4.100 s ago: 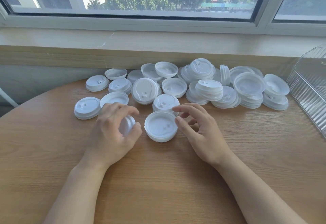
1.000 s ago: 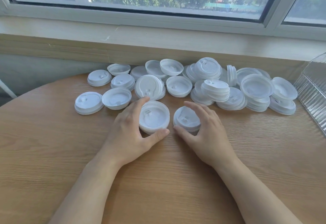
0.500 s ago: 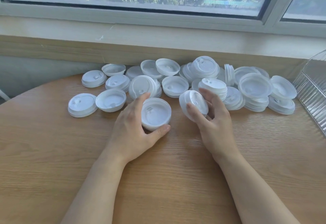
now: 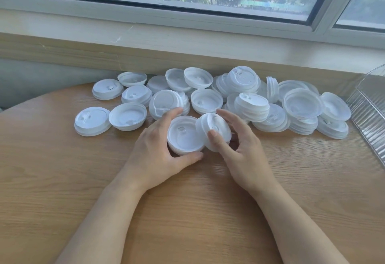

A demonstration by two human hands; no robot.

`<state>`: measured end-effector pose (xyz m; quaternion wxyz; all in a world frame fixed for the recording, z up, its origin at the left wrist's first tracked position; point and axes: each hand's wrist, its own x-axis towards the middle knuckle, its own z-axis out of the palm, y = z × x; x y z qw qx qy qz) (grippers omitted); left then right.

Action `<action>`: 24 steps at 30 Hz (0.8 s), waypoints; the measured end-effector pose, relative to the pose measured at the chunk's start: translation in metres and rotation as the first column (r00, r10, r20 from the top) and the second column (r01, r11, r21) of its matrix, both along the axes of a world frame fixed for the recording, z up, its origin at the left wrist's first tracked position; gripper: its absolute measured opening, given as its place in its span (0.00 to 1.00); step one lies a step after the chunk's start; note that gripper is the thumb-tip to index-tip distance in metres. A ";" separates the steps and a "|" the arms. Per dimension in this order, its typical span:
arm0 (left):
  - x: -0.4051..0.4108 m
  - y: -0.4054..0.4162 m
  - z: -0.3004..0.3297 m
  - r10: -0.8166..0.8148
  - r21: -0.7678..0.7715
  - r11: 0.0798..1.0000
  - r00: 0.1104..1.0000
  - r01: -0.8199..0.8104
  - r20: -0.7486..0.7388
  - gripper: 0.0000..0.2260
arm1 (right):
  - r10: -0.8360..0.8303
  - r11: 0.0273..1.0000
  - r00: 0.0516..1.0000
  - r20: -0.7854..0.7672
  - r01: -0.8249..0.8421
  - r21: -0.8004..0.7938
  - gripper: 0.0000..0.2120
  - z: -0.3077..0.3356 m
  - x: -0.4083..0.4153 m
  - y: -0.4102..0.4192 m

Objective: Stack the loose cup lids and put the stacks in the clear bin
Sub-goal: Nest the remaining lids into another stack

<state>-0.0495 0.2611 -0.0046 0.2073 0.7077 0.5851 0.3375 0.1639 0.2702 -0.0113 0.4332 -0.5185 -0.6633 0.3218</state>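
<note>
Since half a second ago the right hand (image 4: 239,149) has carried its tilted lid (image 4: 214,131) leftward until it touches the stack (image 4: 184,136) on the counter (image 4: 62,170), gripped by the left hand (image 4: 160,155). Next, level it on top. Clear bin (image 4: 370,107) waits far right.
</note>
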 end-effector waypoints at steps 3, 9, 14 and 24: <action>0.000 0.000 -0.001 0.001 -0.001 1.000 1.000 -0.001 0.001 0.46 | 0.035 0.999 0.999 0.031 -0.035 0.000 0.31 0.002 0.001 -0.002; -0.001 0.000 -0.002 0.000 0.006 1.000 1.000 0.000 -0.006 0.47 | -0.149 0.979 0.988 0.030 0.143 0.143 0.34 0.003 0.002 0.000; -0.001 0.001 -0.002 -0.003 0.004 1.000 1.000 0.003 0.004 0.47 | -0.290 0.934 0.956 0.048 0.272 0.234 0.36 0.001 0.004 0.001; -0.003 0.000 0.001 -0.064 -0.013 0.998 0.998 0.065 0.029 0.48 | -0.172 0.953 0.980 -0.096 0.190 0.235 0.36 0.009 0.002 -0.005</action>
